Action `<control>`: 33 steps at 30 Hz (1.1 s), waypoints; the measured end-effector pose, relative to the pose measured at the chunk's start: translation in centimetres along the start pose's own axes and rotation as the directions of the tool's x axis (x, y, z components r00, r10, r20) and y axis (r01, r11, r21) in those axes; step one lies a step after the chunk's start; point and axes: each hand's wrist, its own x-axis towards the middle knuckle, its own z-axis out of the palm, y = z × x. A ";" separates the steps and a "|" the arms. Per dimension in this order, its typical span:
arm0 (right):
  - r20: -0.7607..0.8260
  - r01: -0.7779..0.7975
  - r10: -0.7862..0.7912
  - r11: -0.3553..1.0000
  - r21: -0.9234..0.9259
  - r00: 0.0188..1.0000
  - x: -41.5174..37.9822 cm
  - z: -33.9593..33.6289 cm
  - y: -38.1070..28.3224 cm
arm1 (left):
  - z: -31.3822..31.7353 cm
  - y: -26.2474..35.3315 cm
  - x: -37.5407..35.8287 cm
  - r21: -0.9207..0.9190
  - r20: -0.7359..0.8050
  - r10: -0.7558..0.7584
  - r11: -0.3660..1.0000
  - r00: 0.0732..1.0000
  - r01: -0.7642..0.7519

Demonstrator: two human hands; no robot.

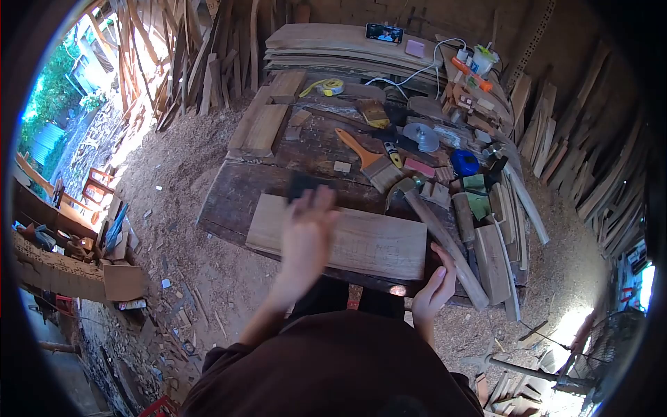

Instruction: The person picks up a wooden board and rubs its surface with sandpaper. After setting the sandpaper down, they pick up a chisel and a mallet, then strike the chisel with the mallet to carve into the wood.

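Note:
A pale wooden board (379, 243) lies flat along the near edge of the workbench. Smeared by motion, my left hand (309, 226) is over the board's left part. Its fingers press on a dark flat piece that looks like sandpaper (306, 185), which reaches past the board's far edge. My right hand (436, 286) is beside the board's right end, fingers stretched out and thumb apart; whether it touches the board is hard to tell. A hammer (441, 243) lies just beyond those fingers, its handle slanting toward me.
On the dark workbench (229, 187) lie a wide brush (368, 160), a yellow tape measure (330, 87), a blue tape measure (464, 162), a clear disc (421, 137) and wood blocks (492, 264). Stacked planks (313, 45) with a phone (384, 33) stand behind. Sawdust covers the floor.

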 end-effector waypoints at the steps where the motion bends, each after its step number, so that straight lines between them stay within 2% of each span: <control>1: -0.002 0.003 -0.003 1.000 -0.007 1.000 0.0 0.0 -0.1 | 0.7 2.3 0.4 0.002 0.056 0.094 0.996 0.994 -0.094; 2: -0.009 -0.018 0.018 1.000 -0.004 1.000 -0.1 0.0 -0.1 | 1.4 4.5 0.6 0.000 0.110 0.188 0.982 0.976 -0.189; 4: -0.023 -0.035 0.034 0.999 -0.007 0.999 -0.2 0.0 0.1 | 3.8 8.4 0.4 -0.200 0.109 0.275 0.947 0.955 -0.249; 6: -0.050 -0.061 0.061 0.998 0.000 0.997 -0.5 -0.1 0.6 | 5.1 11.3 -0.4 -0.267 0.067 0.336 0.913 0.939 -0.307; 7: -0.057 -0.059 0.058 0.998 -0.007 0.997 -0.4 -0.2 0.6 | 5.3 12.0 -0.4 -0.324 0.026 0.386 0.876 0.922 -0.357; 9: -0.064 -0.073 0.072 0.997 -0.009 0.995 -0.4 -0.3 0.6 | 4.9 11.1 -0.5 -0.323 0.052 0.409 0.870 0.911 -0.373; 13: -0.044 -0.047 0.050 0.997 0.065 0.998 -0.2 -0.2 0.5 | 0.2 5.3 0.2 -0.145 0.188 0.130 0.984 0.974 -0.103; 17: -0.007 -0.035 0.035 0.998 0.050 0.999 -0.1 0.0 0.4 | -2.0 -3.8 -0.9 0.111 -0.011 -0.136 0.984 0.991 0.136; 21: 0.009 0.000 0.000 0.999 0.038 1.000 -0.1 0.1 0.1 | -2.9 -5.8 -1.6 0.028 -0.059 -0.232 0.972 0.971 0.234; 23: 0.014 -0.002 0.002 1.000 0.011 1.000 0.0 0.1 0.0 | -1.4 -3.1 -0.9 0.107 -0.001 -0.110 0.988 0.994 0.110; 25: 0.010 -0.004 0.004 1.000 0.001 1.000 0.1 0.0 -0.1 | 0.3 1.4 0.0 -0.027 0.042 -0.020 0.999 0.999 0.021; 27: 0.000 -0.009 0.009 1.000 -0.017 1.000 0.0 -0.2 -0.2 | 2.3 5.5 0.7 -0.103 0.154 0.170 0.983 0.973 -0.155; 29: -0.026 -0.069 0.070 0.997 0.017 0.997 -0.1 -0.1 0.0 | 4.4 9.1 0.9 -0.222 0.147 0.308 0.936 0.940 -0.272; 30: -0.032 -0.077 0.078 0.997 0.017 0.996 -0.2 -0.1 0.2 | 5.1 10.4 0.8 -0.228 0.143 0.314 0.933 0.939 -0.277; 32: -0.053 -0.092 0.093 0.996 0.016 0.994 -0.7 -0.2 0.5 | 5.8 11.9 0.5 -0.362 0.077 0.432 0.852 0.898 -0.379; 33: -0.067 -0.110 0.111 0.994 0.020 0.992 -0.7 -0.2 0.6 | 5.7 11.5 0.5 -0.361 0.076 0.432 0.852 0.899 -0.379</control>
